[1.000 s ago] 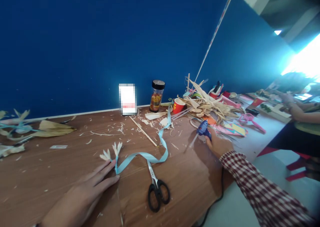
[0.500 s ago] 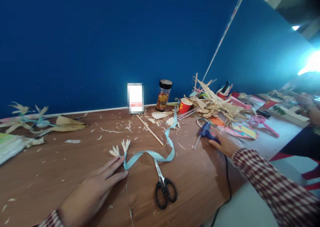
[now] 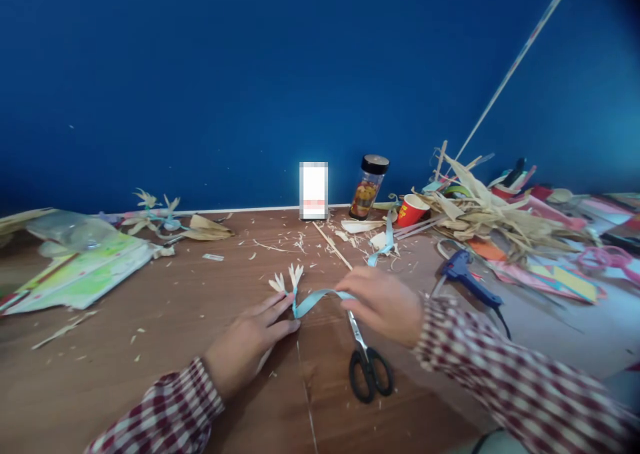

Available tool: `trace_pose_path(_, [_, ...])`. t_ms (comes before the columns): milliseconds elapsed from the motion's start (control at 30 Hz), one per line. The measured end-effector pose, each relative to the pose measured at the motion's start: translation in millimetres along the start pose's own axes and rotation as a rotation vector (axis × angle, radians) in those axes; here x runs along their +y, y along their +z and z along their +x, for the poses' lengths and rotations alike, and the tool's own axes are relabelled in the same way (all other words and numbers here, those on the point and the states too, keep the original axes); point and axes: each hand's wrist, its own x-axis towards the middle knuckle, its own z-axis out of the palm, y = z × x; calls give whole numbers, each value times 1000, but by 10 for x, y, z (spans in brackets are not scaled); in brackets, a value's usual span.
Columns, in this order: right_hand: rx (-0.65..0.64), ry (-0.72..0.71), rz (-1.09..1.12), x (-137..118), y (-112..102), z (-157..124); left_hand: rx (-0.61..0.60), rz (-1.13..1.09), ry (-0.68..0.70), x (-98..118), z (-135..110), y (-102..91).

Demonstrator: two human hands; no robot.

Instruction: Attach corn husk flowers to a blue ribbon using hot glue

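Observation:
My left hand pinches the ribbon-wrapped stem of a small pale husk flower between thumb and fingers, low over the brown table. From the stem a light blue ribbon runs right and passes under my right hand. The fingers of that hand are bent round the ribbon, and its middle stretch is hidden. Just below lie black-handled scissors, their tips partly covered. A blue glue gun rests on the table to the right, apart from both hands.
A jar with a black lid and a red paper cup stand near the blue wall. Dry corn husks are heaped at right. A thin stick and scraps lie mid-table. A green-and-white packet lies left.
My right hand has let go of the glue gun and moved left onto the ribbon. My left hand keeps hold of the flower stem. The view has turned left.

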Motion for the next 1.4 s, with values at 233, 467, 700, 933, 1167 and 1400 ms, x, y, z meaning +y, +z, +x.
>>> trace_pose_path(233, [-128,37,-218,-70,443,495,47,-35,-2,1,-1,14])
trace_pose_path(467, [-234,126,-98,46,544,540,72,-42,5,-15,-9,37])
trace_pose_path(700, [-239,220,82,63,614,623,57,-64,-10,-19,-12,47])
trace_pose_path(933, [-302,357,98,1,671,864,55,-59,-5,-26,-14,60])
trace_pose_path(1167, [-348,490,273,23,733,995,94,-91,-11,1,-9,25])
trace_pose_path(1400, [-311,511,356,69,734,930,219,-284,-100,68,-21,-56])
